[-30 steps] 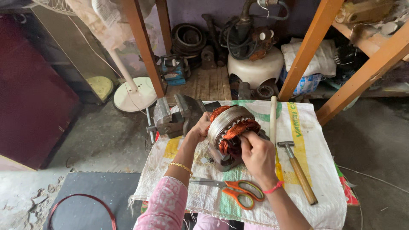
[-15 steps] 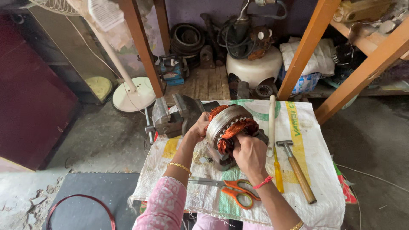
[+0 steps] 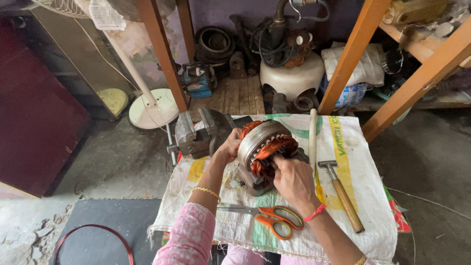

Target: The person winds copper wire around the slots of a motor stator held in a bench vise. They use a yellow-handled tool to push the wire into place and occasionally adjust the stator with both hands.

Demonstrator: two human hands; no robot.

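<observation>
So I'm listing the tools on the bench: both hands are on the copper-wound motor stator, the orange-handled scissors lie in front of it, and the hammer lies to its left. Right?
Not quite. The head view shows the hammer lying to the right of the stator, not the left. The rest holds: the left hand and right hand are both on it, and the orange-handled scissors lie in front.

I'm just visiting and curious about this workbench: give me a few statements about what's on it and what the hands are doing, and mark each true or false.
1. Both hands are on the motor stator with copper windings. True: the left hand steadies its side, the right hand works at the coils.
2. The orange-handled scissors lie near the person. True.
3. The right hand grips the hammer. False: it lies untouched on the white sack cloth.
4. The bench vise sits right of the stator. False: it is on the left.
</observation>
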